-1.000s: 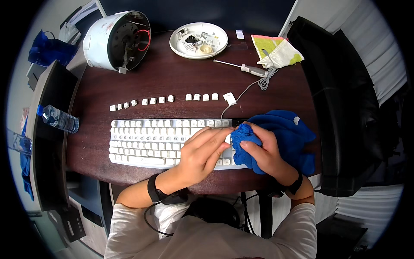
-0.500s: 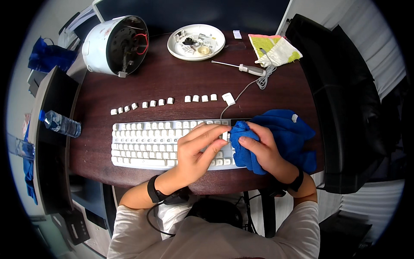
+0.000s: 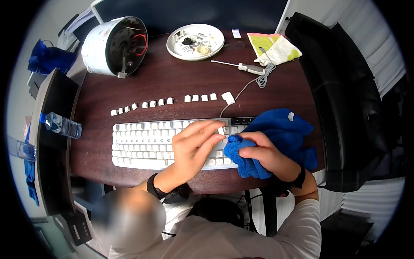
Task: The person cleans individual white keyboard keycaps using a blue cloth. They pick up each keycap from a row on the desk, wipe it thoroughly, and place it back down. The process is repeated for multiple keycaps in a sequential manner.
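Note:
Over the white keyboard (image 3: 144,154), my left hand (image 3: 190,149) pinches a white keycap (image 3: 221,131) between thumb and fingertips. My right hand (image 3: 266,152) is closed on a bunched blue cloth (image 3: 236,149), just below and to the right of that keycap. The cloth and the keycap look slightly apart. More blue cloth (image 3: 286,134) spreads over the desk behind my right hand, with a small white piece (image 3: 291,116) on it. Across the keyboard runs a row of bare switches where caps are off. My left hand hides part of the keys.
Loose keycaps (image 3: 161,102) stand in a line beyond the keyboard. Farther back are a white plate (image 3: 172,51) of small parts, a screwdriver (image 3: 251,69), a coiled cable (image 3: 264,80), a folded cloth (image 3: 282,49) and an open appliance shell (image 3: 97,52). A water bottle (image 3: 63,125) lies at left.
The cloth in my right hand has come down and slightly left, off the keycap, which now shows more fully. My left hand has shifted a little to the left.

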The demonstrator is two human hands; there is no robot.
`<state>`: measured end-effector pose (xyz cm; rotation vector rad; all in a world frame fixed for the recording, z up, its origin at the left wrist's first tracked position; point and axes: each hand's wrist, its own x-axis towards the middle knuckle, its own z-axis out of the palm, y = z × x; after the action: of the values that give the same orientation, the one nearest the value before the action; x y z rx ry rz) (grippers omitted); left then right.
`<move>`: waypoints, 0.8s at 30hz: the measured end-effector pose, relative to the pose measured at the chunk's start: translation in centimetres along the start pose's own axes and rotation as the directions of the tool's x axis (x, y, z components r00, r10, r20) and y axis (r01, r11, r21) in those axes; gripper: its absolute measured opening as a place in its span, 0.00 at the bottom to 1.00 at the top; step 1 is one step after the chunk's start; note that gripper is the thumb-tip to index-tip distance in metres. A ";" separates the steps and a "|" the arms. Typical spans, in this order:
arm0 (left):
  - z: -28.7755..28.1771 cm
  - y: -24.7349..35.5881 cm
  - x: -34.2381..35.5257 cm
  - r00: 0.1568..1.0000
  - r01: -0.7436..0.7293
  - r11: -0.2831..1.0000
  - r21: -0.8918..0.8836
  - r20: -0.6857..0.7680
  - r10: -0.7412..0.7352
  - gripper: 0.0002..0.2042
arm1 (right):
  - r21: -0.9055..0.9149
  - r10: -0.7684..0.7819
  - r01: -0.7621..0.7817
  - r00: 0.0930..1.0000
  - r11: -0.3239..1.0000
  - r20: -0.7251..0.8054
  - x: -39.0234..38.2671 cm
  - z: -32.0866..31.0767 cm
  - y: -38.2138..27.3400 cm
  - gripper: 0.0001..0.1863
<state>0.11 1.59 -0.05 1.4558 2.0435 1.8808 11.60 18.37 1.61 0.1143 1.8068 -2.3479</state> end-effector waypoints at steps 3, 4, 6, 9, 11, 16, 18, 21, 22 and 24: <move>0.0 0.3 0.1 0.968 0.253 0.934 -0.253 0.071 -0.243 0.11 | -0.262 -0.308 0.269 0.944 0.927 -0.118 -0.2 0.6 -0.3 0.16; 0.0 0.5 0.1 0.946 0.324 0.882 -0.341 0.107 -0.306 0.11 | -0.351 -0.404 0.330 0.901 0.876 -0.161 -0.2 0.7 -0.3 0.15; 0.1 0.6 -0.1 0.949 0.315 0.885 -0.344 0.123 -0.290 0.12 | -0.443 -0.493 0.398 0.862 0.803 -0.119 0.1 0.7 -0.2 0.12; 0.1 0.6 -0.4 0.958 0.288 0.888 -0.359 0.120 -0.262 0.12 | -0.524 -0.557 0.463 0.830 0.715 -0.026 0.3 0.7 0.1 0.12; 0.1 0.9 -0.5 0.957 0.288 0.869 -0.402 0.094 -0.274 0.11 | -0.556 -0.574 0.471 0.819 0.685 -0.014 0.5 0.8 0.8 0.12; 0.3 1.1 -0.7 0.964 0.264 0.880 -0.395 0.074 -0.256 0.11 | -0.586 -0.615 0.496 0.788 0.641 -0.006 0.7 0.8 1.1 0.12; 0.2 1.1 -0.7 0.966 0.256 0.899 -0.356 0.074 -0.246 0.11 | -0.615 -0.635 0.495 0.773 0.614 -0.011 0.5 0.8 0.8 0.11; 0.2 1.3 -0.7 0.971 0.241 0.913 -0.331 0.081 -0.226 0.11 | -0.625 -0.648 0.491 0.761 0.607 -0.031 0.4 1.1 0.5 0.10; 0.2 1.3 -0.7 0.972 0.236 0.911 -0.337 0.082 -0.222 0.11 | -0.630 -0.656 0.494 0.754 0.599 -0.032 0.4 1.2 0.6 0.10; 0.3 1.3 -0.9 0.976 0.217 0.922 -0.321 0.050 -0.212 0.11 | -0.653 -0.639 0.463 0.768 0.600 -0.043 0.5 1.5 0.9 0.10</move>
<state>1.61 1.07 0.40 1.1140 1.6982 1.9871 11.37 16.70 1.08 -0.2805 3.0364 -1.9578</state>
